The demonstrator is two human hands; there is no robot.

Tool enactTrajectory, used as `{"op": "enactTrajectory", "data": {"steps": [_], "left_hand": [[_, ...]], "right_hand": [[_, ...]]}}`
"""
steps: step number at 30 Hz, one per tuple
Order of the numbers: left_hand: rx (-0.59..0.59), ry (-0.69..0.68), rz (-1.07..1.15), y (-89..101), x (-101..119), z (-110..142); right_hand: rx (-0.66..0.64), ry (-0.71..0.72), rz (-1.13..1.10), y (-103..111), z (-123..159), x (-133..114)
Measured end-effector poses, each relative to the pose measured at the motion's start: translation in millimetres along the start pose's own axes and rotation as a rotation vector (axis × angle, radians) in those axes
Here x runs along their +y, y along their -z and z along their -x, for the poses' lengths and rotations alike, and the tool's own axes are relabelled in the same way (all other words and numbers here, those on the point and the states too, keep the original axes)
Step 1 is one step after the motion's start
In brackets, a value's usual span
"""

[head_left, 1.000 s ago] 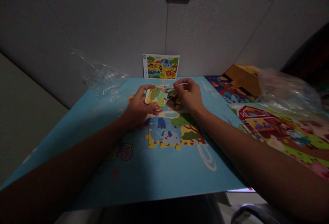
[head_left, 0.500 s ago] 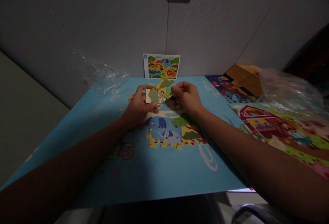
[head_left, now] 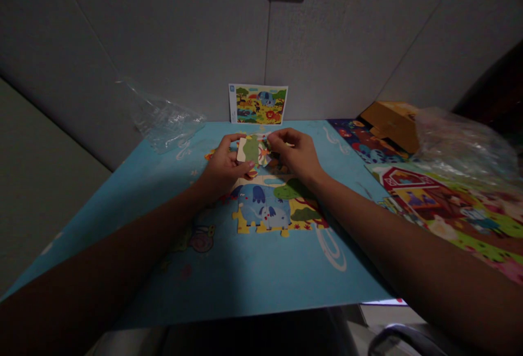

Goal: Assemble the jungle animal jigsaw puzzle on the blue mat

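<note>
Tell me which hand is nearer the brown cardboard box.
Right. The right hand is left of the brown cardboard box, with a gap; the left hand is farther left, holding puzzle pieces.

The joined puzzle (head_left: 265,209) is showing blue elephants, with darker blue on their ears, against yellow, and green treetops at its right. Beyond the joined puzzle, the loose pieces (head_left: 250,150) are showing green shapes on cream with touches of orange, and the picture card (head_left: 259,104) is repeating yellow, green and blue inside a white border. Around the joined puzzle, the tabletop (head_left: 261,274) is spreading light blue with white swirls. Well to its right, the farm picture (head_left: 449,209) is mixing red, brown, bright green and pink.
</note>
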State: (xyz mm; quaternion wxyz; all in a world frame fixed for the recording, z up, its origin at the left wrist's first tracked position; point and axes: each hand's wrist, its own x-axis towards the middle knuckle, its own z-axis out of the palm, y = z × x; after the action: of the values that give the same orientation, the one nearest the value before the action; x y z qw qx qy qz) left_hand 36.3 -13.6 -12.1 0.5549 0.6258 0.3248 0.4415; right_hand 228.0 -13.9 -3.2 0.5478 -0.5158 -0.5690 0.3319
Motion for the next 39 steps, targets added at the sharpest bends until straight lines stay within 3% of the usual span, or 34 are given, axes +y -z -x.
{"op": "enactTrajectory", "data": {"steps": [3, 7, 13, 18, 22, 27, 29, 35, 39], "left_hand": [[-0.006, -0.001, 0.012, -0.6, 1, 0], [-0.014, -0.011, -0.008, 0.3, 1, 1], [0.001, -0.001, -0.002, 1.1, -1, 0], [0.035, 0.016, -0.032, -0.2, -1, 0], [0.025, 0.01, -0.028, -1.2, 1, 1], [0.002, 0.02, -0.033, -0.7, 2, 2], [-0.015, 0.017, -0.039, 0.0, 2, 1], [-0.02, 0.039, -0.02, 0.0, 3, 2], [0.025, 0.072, -0.039, -1.6, 2, 1]], "right_hand": [[-0.081, 0.027, 0.004, -3, 3, 0], [-0.015, -0.031, -0.072, -3, 1, -4], [0.143, -0.277, -0.277, 2, -3, -14], [0.131, -0.433, -0.241, 4, -5, -11], [0.165, -0.315, -0.106, 2, -3, -11], [-0.144, -0.052, 0.003, -2, 6, -14], [-0.158, -0.045, 0.017, -3, 7, -13], [0.072, -0.108, -0.063, 0, -1, -8], [0.189, -0.247, -0.071, 4, -6, -6]]}}
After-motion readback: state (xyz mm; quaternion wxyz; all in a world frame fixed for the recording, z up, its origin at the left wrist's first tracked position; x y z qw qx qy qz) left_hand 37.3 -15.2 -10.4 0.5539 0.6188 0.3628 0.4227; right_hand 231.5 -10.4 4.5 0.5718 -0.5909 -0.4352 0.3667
